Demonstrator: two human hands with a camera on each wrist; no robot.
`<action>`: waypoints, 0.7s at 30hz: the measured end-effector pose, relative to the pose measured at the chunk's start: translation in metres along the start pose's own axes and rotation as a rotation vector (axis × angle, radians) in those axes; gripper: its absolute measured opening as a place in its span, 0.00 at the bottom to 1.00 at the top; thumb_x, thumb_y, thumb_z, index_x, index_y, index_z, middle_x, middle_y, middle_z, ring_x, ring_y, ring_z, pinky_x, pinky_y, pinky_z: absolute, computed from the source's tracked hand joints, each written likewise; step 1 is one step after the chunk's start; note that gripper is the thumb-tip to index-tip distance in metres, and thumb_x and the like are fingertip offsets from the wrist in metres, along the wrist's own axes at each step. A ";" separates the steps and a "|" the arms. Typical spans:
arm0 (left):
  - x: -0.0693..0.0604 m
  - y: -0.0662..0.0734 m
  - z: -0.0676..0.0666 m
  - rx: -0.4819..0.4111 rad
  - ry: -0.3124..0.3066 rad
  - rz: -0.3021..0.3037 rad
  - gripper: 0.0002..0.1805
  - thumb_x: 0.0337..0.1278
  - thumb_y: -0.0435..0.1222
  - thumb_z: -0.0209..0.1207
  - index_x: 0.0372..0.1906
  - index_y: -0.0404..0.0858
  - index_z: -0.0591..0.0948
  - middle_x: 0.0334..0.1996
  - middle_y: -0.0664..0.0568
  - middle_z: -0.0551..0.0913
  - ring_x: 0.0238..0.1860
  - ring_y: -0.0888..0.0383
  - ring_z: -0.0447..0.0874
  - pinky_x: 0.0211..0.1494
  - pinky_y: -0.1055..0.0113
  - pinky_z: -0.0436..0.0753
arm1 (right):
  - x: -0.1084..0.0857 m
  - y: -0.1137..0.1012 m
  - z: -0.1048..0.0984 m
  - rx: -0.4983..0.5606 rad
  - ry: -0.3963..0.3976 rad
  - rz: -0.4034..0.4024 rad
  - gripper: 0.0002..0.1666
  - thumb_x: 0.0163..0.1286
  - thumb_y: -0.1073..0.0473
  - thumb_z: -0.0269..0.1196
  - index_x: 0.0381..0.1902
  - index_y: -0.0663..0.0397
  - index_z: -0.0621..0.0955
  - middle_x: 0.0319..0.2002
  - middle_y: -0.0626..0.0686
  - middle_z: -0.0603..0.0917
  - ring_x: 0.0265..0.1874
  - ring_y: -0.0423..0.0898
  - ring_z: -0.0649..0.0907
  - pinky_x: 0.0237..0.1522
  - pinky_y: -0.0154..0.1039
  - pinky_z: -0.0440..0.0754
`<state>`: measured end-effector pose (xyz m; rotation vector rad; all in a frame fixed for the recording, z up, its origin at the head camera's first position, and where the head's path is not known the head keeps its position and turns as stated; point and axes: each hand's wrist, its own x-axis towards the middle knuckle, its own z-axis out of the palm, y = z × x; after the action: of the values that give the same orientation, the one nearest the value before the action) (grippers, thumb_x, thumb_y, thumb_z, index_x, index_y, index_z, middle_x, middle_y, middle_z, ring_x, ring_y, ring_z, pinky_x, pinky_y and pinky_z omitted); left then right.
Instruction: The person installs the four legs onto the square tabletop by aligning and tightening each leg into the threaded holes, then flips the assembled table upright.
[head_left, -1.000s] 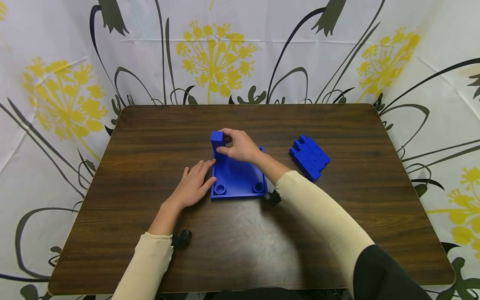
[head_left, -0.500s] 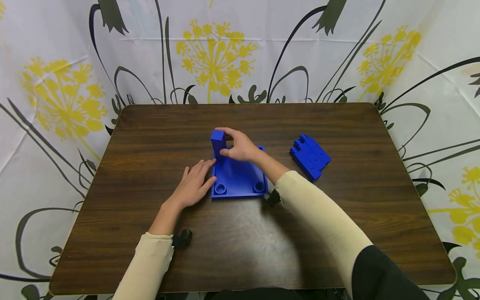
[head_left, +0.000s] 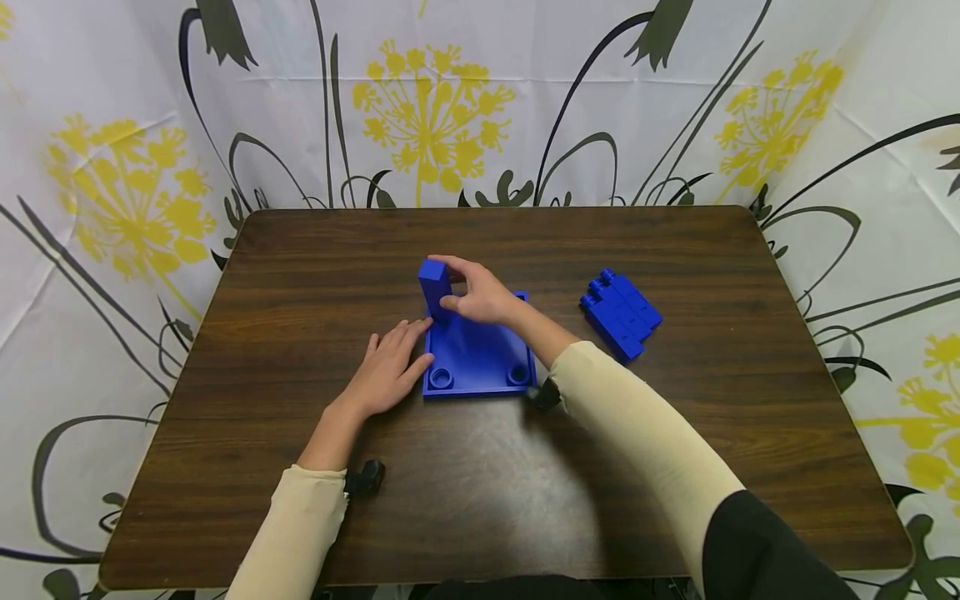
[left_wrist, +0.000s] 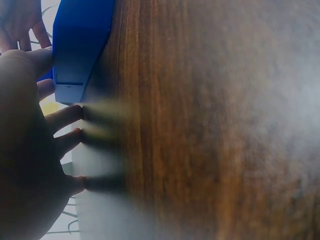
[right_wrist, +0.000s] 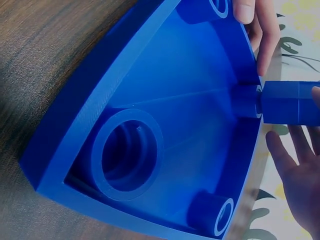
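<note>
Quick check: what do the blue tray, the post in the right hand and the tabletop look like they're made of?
Blue tray: likely hard plastic, satin; one solid color, soft sheen on its floor.
Post: probably the same plastic, satin; matching blue, crisp flat faces.
Tabletop: brown wood grain with a hazy glare; semi-gloss, either laminate or coated wood, can't tell which.
</note>
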<state>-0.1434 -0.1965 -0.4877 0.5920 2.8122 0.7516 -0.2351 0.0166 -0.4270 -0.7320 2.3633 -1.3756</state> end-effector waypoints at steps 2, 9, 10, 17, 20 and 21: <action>0.000 0.000 0.000 -0.002 -0.003 0.000 0.33 0.74 0.53 0.45 0.78 0.50 0.54 0.75 0.44 0.57 0.76 0.43 0.45 0.68 0.31 0.39 | 0.001 0.001 0.000 0.020 -0.006 -0.005 0.40 0.68 0.69 0.61 0.75 0.51 0.62 0.66 0.60 0.71 0.66 0.54 0.71 0.63 0.51 0.70; 0.000 -0.001 -0.001 -0.001 -0.017 -0.004 0.34 0.74 0.53 0.44 0.78 0.50 0.53 0.75 0.43 0.56 0.76 0.42 0.44 0.68 0.30 0.39 | 0.002 0.001 0.000 0.032 -0.016 -0.030 0.37 0.68 0.70 0.61 0.74 0.56 0.64 0.63 0.61 0.74 0.64 0.54 0.73 0.62 0.50 0.71; 0.000 -0.001 -0.001 0.000 -0.017 -0.004 0.34 0.74 0.54 0.44 0.78 0.50 0.53 0.75 0.43 0.56 0.76 0.42 0.44 0.68 0.30 0.39 | 0.002 0.001 0.000 0.021 -0.013 -0.036 0.37 0.68 0.70 0.61 0.73 0.56 0.65 0.63 0.61 0.75 0.63 0.54 0.74 0.62 0.50 0.71; 0.000 -0.001 0.000 0.003 -0.015 -0.002 0.34 0.74 0.54 0.44 0.78 0.50 0.53 0.75 0.43 0.56 0.77 0.43 0.44 0.68 0.30 0.39 | 0.001 0.000 0.001 -0.070 0.019 -0.003 0.37 0.67 0.62 0.65 0.72 0.60 0.65 0.61 0.60 0.76 0.61 0.55 0.75 0.63 0.50 0.69; -0.001 -0.001 0.000 0.000 -0.015 -0.002 0.34 0.74 0.53 0.45 0.78 0.49 0.53 0.75 0.43 0.56 0.77 0.42 0.44 0.68 0.30 0.39 | 0.000 0.000 0.003 -0.094 0.051 0.025 0.37 0.67 0.59 0.67 0.70 0.60 0.67 0.60 0.60 0.77 0.60 0.55 0.76 0.62 0.47 0.70; -0.001 -0.001 0.000 -0.001 -0.015 -0.003 0.34 0.75 0.52 0.45 0.78 0.49 0.53 0.75 0.43 0.56 0.77 0.42 0.44 0.68 0.30 0.39 | 0.000 0.000 0.004 -0.100 0.061 0.030 0.36 0.67 0.58 0.67 0.69 0.60 0.68 0.59 0.59 0.77 0.59 0.54 0.77 0.61 0.46 0.71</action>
<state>-0.1430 -0.1974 -0.4881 0.5912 2.7977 0.7453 -0.2335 0.0138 -0.4293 -0.6871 2.4953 -1.2927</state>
